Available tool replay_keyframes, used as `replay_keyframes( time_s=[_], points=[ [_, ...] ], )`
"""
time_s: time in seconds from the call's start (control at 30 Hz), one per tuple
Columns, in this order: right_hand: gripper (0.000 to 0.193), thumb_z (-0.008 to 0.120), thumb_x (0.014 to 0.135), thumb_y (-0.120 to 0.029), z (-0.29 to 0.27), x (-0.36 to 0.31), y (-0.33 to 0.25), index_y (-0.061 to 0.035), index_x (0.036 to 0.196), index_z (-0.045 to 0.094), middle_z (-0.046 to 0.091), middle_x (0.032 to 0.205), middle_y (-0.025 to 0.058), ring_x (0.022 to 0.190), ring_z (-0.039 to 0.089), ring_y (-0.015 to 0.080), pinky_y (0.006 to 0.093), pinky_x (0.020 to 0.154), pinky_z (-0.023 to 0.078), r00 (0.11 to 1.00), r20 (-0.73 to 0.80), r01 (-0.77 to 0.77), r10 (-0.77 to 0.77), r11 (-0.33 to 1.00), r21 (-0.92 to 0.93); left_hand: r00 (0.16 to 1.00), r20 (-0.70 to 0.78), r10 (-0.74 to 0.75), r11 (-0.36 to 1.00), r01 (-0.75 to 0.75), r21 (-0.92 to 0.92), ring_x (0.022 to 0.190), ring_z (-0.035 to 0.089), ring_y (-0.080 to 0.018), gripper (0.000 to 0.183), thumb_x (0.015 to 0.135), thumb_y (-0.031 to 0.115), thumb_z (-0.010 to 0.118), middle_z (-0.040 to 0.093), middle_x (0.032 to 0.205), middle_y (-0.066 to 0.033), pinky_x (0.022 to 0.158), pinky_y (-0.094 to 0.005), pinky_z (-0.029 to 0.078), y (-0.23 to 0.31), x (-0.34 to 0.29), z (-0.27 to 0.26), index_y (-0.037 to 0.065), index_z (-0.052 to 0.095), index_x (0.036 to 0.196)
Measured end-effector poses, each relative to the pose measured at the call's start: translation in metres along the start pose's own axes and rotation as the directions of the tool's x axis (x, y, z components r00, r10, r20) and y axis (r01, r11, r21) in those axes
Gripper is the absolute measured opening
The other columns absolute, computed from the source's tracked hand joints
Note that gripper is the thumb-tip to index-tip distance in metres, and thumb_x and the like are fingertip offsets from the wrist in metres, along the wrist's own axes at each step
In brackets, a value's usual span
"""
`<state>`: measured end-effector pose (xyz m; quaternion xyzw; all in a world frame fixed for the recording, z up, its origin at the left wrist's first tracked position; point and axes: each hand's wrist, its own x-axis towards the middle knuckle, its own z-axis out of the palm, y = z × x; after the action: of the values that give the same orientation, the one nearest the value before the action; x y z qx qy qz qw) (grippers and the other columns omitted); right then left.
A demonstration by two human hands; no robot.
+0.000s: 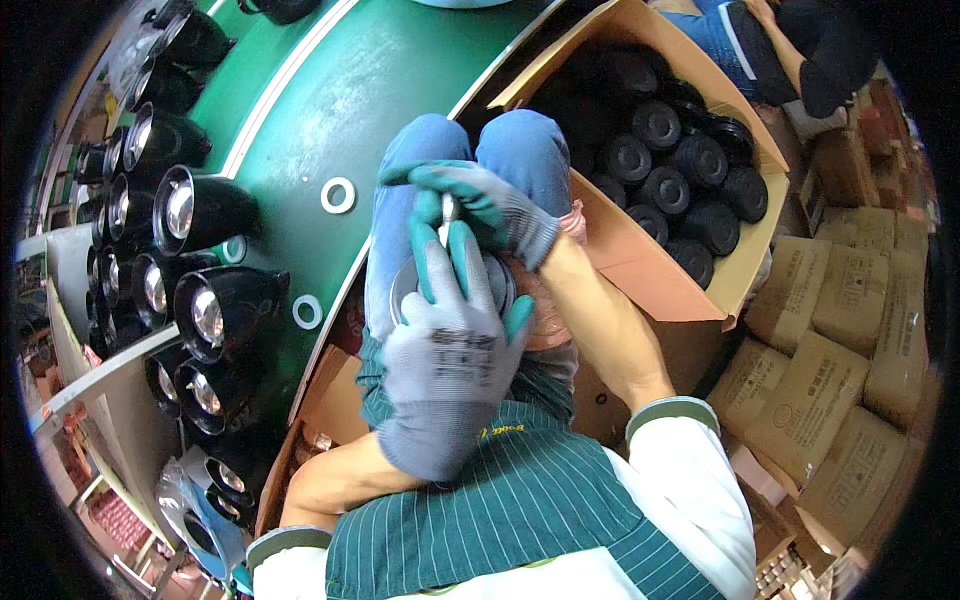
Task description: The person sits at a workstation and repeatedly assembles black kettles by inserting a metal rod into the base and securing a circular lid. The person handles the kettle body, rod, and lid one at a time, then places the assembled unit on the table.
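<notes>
Both my hands, in grey gloves with green fingertips, meet over my lap. Under my left hand [445, 365] lies a round grey-and-black part [405, 285], mostly covered by the palm. The fingers of that hand reach forward and close about a small shiny metal piece [448, 210]. My right hand [490, 205] comes across from the right, its fingers curled at the top of the metal piece; what they hold is hidden. A piece of pinkish plastic wrap [545, 310] lies on my thigh beside the round part.
At the left, a green worktop [310, 120] carries glossy black vessels [195, 210] with silvery openings and pale rings [338, 195]. To the right, an open carton [640, 270] holds several black round lids [665, 190]. Sealed cartons [810, 380] stack beyond; another person [740, 50] sits at upper right.
</notes>
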<state>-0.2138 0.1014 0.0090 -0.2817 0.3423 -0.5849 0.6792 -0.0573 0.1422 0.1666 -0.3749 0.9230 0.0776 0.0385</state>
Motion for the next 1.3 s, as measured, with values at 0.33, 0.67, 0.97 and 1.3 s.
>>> replay_keyframes(
  time_s=[0.33, 0.67, 0.97, 1.3],
  points=[
    [0.06, 0.044, 0.106, -0.047, 0.039, -0.102, -0.031, -0.0021, 0.081, 0.076, 0.076, 0.098, 0.0138, 0.108, 0.067, 0.0348, 0.0564, 0.124, 0.021, 0.857, 0.262, 0.491, -0.444, 0.858, -0.152, 0.91, -0.172, 0.378, 0.44, -0.34, -0.831, 0.115, 0.068, -0.0296, 0.057, 0.107, 0.032, 0.035, 0.063, 0.138, -0.0232, 0.099, -0.0376, 0.052, -0.137, 0.064, 0.024, -0.002, 0.045, 0.152],
    [0.03, 0.077, 0.071, -0.038, 0.098, -0.083, -0.079, -0.0111, 0.067, 0.066, 0.055, 0.072, 0.0017, 0.084, 0.063, 0.0226, 0.0482, 0.097, 0.052, 0.73, 0.673, 0.621, 0.118, 0.295, -0.726, 0.722, -0.201, 0.662, 0.224, -0.447, -0.866, 0.112, 0.066, -0.0287, 0.043, 0.11, 0.031, 0.042, 0.071, 0.118, -0.0172, 0.102, -0.0403, 0.048, -0.123, 0.156, 0.082, 0.004, 0.066, 0.134],
    [0.031, 0.069, 0.085, -0.037, 0.147, -0.028, -0.033, -0.0126, 0.069, 0.059, 0.049, 0.062, 0.0012, 0.056, 0.051, 0.022, 0.0382, 0.059, 0.044, 0.811, 0.583, 0.563, 0.042, 0.213, -0.799, 0.58, -0.09, 0.81, 0.094, -0.281, -0.955, 0.082, 0.07, -0.0235, 0.04, 0.106, 0.034, 0.051, 0.074, 0.091, -0.014, 0.08, -0.0367, 0.056, -0.051, 0.195, 0.106, 0.002, 0.074, 0.113],
    [0.06, 0.067, 0.083, -0.053, 0.109, -0.078, -0.078, -0.0066, 0.12, 0.072, 0.068, 0.103, 0.0093, 0.106, 0.067, 0.0306, 0.0586, 0.11, 0.045, 0.821, 0.549, 0.568, -0.157, 0.312, -0.761, 0.777, -0.212, 0.593, 0.276, -0.444, -0.852, 0.073, 0.071, -0.0167, 0.066, 0.102, 0.061, 0.051, 0.074, 0.077, -0.0117, 0.073, -0.0309, 0.057, -0.079, 0.185, 0.087, 0.003, 0.082, 0.095]
  ],
)
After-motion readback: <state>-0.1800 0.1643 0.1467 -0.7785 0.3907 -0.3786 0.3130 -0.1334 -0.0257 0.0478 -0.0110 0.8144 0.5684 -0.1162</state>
